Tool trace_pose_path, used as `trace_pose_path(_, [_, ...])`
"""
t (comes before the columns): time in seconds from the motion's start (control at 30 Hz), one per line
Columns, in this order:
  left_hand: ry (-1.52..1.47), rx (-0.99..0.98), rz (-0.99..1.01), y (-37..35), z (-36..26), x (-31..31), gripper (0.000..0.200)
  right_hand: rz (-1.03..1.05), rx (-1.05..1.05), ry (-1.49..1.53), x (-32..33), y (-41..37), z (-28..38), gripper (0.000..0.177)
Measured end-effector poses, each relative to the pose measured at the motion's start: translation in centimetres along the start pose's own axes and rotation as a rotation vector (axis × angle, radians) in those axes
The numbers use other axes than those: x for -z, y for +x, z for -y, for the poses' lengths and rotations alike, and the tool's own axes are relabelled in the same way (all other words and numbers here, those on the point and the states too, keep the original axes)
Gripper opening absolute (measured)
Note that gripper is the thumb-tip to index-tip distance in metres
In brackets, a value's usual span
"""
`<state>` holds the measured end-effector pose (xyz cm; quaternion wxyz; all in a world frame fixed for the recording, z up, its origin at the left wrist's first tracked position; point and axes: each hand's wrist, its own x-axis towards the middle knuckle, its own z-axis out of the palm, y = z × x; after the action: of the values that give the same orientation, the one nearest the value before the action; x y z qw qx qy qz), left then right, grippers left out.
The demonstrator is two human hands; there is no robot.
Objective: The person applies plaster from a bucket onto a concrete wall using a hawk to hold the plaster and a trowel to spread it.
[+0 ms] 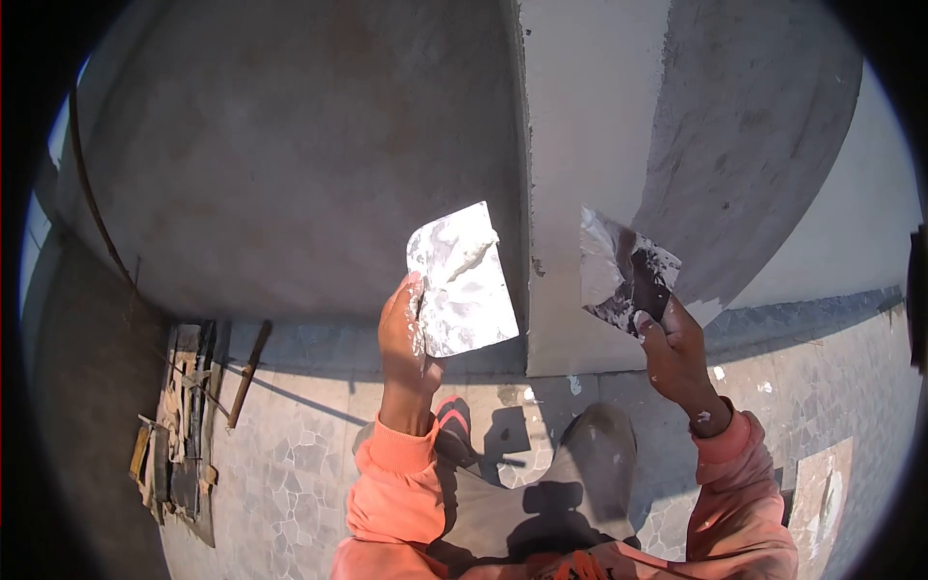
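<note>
My left hand point(401, 338) is closed on the edge of a flat white-smeared plate, a plastering board point(462, 280), which carries a ridge of white putty point(474, 259) near its upper right. In my right hand point(675, 360) is a putty knife point(623, 271), its dark blade tilted up to the left with white putty along the left side. Both tools are held apart, in front of a wall corner. A pale coated strip point(585, 126) runs down the wall between them. White smears mark my fingers and right wrist.
Bare grey wall point(319, 155) stands to the left, and a partly coated grey wall point(749, 145) to the right. Wood scraps point(184, 416) lie on the patterned floor point(290, 464) at left, near a rusty bar point(249, 375). A white-stained board point(820, 498) lies at right.
</note>
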<state>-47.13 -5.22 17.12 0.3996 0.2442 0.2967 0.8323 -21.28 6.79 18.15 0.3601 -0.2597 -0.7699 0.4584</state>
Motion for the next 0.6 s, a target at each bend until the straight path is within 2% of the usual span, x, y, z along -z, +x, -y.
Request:
trace_pose_path(0.07, [-0.059,0.079,-0.009,-0.2,0.4,-0.6,0.038,-0.010,-0.025,0.052,0.5,-0.2,1.6,0.044])
trace_pose_path(0.1, [-0.071,0.135,-0.047,-0.5,0.3,-1.4,0.036,-0.015,0.085,0.045,0.1,-0.2,2.6,0.044])
trace_pose_path(0.17, [-0.112,0.210,0.031,-0.6,1.0,-1.4,0.037,-0.069,0.520,-0.106,-0.7,1.1,3.4,0.045])
trace_pose_path(0.23, [-0.206,0.287,0.114,-0.9,1.0,-2.4,0.038,-0.029,0.853,-0.194,-1.3,2.5,4.8,0.047])
trace_pose_path(0.33, [-0.361,0.336,0.249,-1.7,1.4,-3.1,0.038,0.162,1.113,-0.270,-2.5,3.0,5.0,0.046])
trace_pose_path(0.37, [-0.360,0.395,0.174,-1.7,2.2,-2.5,0.039,0.257,1.113,-0.367,-2.3,2.8,5.0,0.042])
trace_pose_path(0.4, [-0.389,0.448,0.236,-1.4,2.1,-2.6,0.038,0.354,1.108,-0.464,-2.0,2.6,4.8,0.039])
trace_pose_path(0.47, [-0.229,0.406,0.226,-1.8,1.9,-3.4,0.039,0.338,1.107,-0.483,-1.9,2.0,3.2,0.036])
trace_pose_path(0.6, [-0.145,0.336,0.106,-2.3,1.2,-4.6,0.039,0.263,1.040,-0.603,-0.8,1.2,0.2,0.033])
